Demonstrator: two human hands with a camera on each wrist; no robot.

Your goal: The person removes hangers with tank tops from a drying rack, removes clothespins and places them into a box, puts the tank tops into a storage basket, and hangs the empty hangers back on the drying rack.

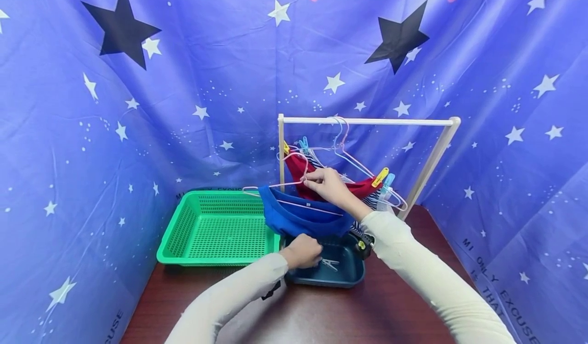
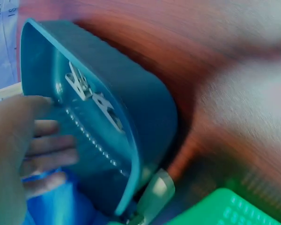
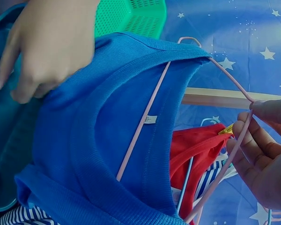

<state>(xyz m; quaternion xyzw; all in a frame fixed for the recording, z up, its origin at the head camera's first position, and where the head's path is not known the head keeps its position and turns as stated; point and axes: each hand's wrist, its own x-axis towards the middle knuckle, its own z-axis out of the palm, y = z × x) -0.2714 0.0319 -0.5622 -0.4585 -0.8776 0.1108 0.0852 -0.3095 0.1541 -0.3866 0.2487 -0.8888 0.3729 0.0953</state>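
My right hand pinches a pink hanger just below its hook. On the hanger hangs a blue shirt, neckline and small label showing in the right wrist view. My left hand reaches over a dark teal basin, with its fingers bent loosely and nothing seen between them. White clothespins lie in the basin, a little away from those fingers. Behind the blue shirt, a red garment and a striped one hang, with yellow clothespins and blue clothespins at their edges.
A wooden rack stands at the back right, carrying hangers on its bar. The green basket sits left of the basin on the brown table. A starry blue curtain surrounds the table.
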